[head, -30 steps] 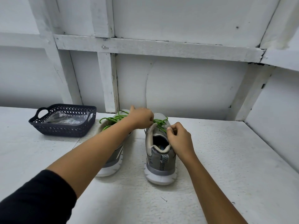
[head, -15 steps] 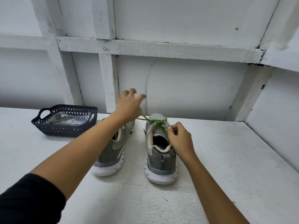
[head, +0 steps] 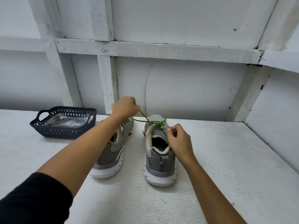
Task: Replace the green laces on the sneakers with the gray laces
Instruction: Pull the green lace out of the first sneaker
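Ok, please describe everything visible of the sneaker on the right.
The sneaker is gray fabric with a white sole and pale collar. It stands upright on the table, heel toward the camera. A green lace runs through it; the left hand holds one strand taut, the right hand pinches its upper edge.

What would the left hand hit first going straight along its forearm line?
Probably the white painted wall panel beside the white upright post; nothing else shows ahead of the left hand, which grips the green lace. Depth unclear.
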### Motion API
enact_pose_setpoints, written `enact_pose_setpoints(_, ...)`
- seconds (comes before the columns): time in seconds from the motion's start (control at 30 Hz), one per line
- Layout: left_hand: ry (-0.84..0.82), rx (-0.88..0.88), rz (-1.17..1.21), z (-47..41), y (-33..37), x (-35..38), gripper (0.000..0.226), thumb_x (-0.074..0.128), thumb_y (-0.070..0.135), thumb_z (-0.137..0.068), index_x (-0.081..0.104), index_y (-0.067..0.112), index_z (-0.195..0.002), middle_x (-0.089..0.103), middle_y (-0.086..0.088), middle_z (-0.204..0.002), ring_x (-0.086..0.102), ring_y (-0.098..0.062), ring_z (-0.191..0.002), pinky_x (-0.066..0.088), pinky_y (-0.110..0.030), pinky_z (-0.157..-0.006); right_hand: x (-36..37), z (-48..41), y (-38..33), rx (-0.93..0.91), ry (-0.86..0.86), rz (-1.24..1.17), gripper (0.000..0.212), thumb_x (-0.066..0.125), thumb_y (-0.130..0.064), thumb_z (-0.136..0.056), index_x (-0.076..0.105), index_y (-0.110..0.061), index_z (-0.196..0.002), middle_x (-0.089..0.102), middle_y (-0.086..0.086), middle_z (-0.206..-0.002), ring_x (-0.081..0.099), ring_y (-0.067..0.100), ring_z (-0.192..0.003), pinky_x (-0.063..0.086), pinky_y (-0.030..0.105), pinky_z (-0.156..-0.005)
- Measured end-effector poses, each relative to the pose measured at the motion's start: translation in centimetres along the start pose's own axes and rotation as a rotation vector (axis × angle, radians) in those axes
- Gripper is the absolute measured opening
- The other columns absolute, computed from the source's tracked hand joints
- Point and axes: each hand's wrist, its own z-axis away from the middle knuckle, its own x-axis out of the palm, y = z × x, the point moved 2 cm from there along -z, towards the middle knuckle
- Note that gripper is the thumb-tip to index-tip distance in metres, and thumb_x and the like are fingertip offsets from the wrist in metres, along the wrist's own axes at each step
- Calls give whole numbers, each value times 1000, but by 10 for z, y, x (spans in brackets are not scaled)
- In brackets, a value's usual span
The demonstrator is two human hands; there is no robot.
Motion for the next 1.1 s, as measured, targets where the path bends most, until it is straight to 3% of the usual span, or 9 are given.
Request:
enact_pose_setpoints(0.13,129,-211,-67,-9,-23,-20,14,45,16,-86,55,6,-90,59,-13,-99,57,-34,-95,43,-39,-85,1,0,1,-1,-8,4,15,49,-26,-95,51,-12,-89,62,0,-88,58,22,-86,48,35,-76)
enact_pose_setpoints(0.3,-124,-150,-269,6,-13,-16,8,45,13,-89,51,9,-91,55,-8,-99,52,-29,-92,38,-33,-75,1,-13,7,78,-26,-53,32,42,-31,-98,57,-6,-85,61,2,-79,55,22,-80,42,31,-67)
enact_pose_setpoints(0.37,-168,-67,-249,16,-1,-12,14,44,14,-90,46,6,-79,57,-11,-98,52,-30,-89,39,-32,-71,1,-29,13,122,-26,-99,36,42,-30,-98,66,-5,-87,68,8,-87,60,25,-85,51,36,-76)
enact_pose_setpoints(0.43,-206,-3,-138,29,14,-8,21,42,18,-93,46,4,-78,55,-12,-92,53,-32,-88,41,-31,-72,1,-46,15,98,-81,-42,27,50,-22,-95,71,-7,-91,71,9,-97,63,26,-93,51,33,-82)
enact_pose_setpoints(0.6,-260,72,177,73,41,17,40,39,30,-98,59,4,-77,60,-24,-85,58,-33,-88,36,-31,-65,10,-75,7,-12,-278,263,20,60,-13,-89,72,-6,-103,71,11,-105,62,21,-97,37,19,-69)
enact_pose_setpoints(0.7,-180,34,409,87,38,39,38,37,32,-100,64,7,-110,64,-16,-111,56,-30,-108,40,-31,-81,15,-81,2,-69,-348,351,17,61,-12,-87,73,-5,-98,71,14,-98,58,17,-81,37,21,-59)
enact_pose_setpoints(0.77,-119,2,535,91,34,51,36,37,32,-100,59,12,-121,61,-13,-118,53,-26,-112,37,-29,-83,18,-85,0,-96,-368,416,16,60,-11,-88,71,-2,-96,70,16,-98,57,20,-81,35,22,-64)
enact_pose_setpoints(0.9,-75,-49,722,94,28,66,36,39,33,-99,58,15,-124,60,-8,-121,52,-22,-116,39,-30,-93,23,-87,-4,-91,-439,542,20,49,-5,-89,62,9,-95,65,26,-99,53,24,-80,34,29,-65)
enact_pose_setpoints(1.1,-38,-90,790,96,26,71,37,39,36,-100,57,16,-125,59,-5,-124,50,-18,-119,37,-28,-95,26,-84,-11,-212,-376,533,21,46,-5,-88,37,-3,-107,59,22,-98,58,35,-87,49,43,-77)
